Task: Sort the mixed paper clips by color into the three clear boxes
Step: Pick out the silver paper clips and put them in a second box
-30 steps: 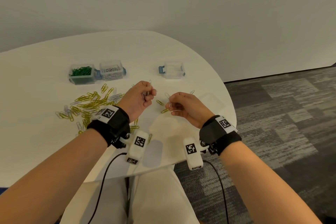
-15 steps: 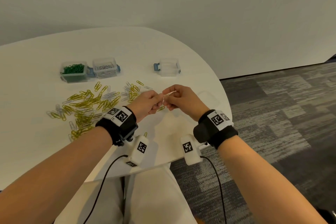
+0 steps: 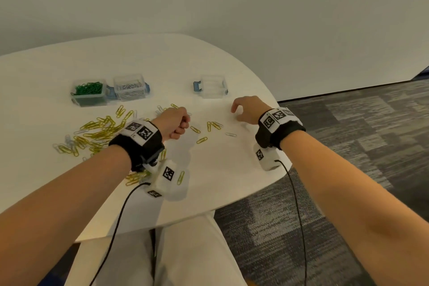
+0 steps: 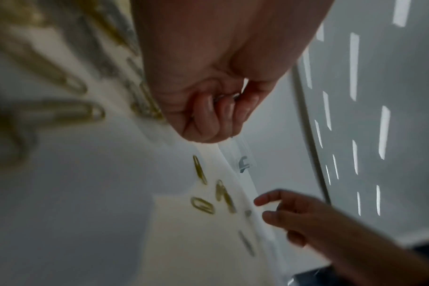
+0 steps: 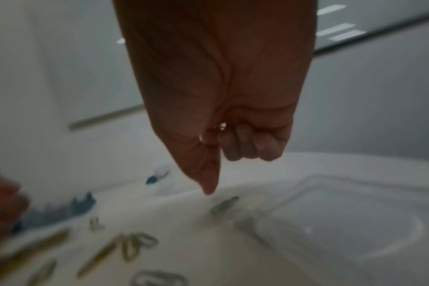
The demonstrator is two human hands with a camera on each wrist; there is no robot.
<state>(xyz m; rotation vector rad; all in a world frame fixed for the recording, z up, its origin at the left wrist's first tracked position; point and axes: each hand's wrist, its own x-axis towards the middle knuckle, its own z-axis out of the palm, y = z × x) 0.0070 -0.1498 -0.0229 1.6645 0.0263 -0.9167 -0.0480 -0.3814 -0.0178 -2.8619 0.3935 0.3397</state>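
My left hand point(image 3: 180, 124) is a closed fist just above the table, gripping silver paper clips point(image 4: 227, 97) that glint between its curled fingers. My right hand point(image 3: 234, 114) hovers low to the right, below the empty clear box point(image 3: 212, 87). Its thumb and forefinger are apart and hold nothing I can see, while its other fingers are curled. A silver clip point(image 5: 224, 205) lies just under its lowest fingertip. The green-clip box point(image 3: 89, 94) and the silver-clip box point(image 3: 130, 88) stand side by side at the back left. Yellow clips point(image 3: 99, 132) mixed with a few silver ones spread in front of them.
Loose yellow clips point(image 3: 202, 140) and one silver clip point(image 3: 231, 134) lie between my hands. A clear lid point(image 5: 343, 222) lies flat beside my right hand. The rounded table edge point(image 3: 232, 202) is close under my wrists, with carpet beyond on the right.
My hands met in the middle half a second ago and have since parted. The right hand moved right and down without the clip it held. The left stays closed as a fist.
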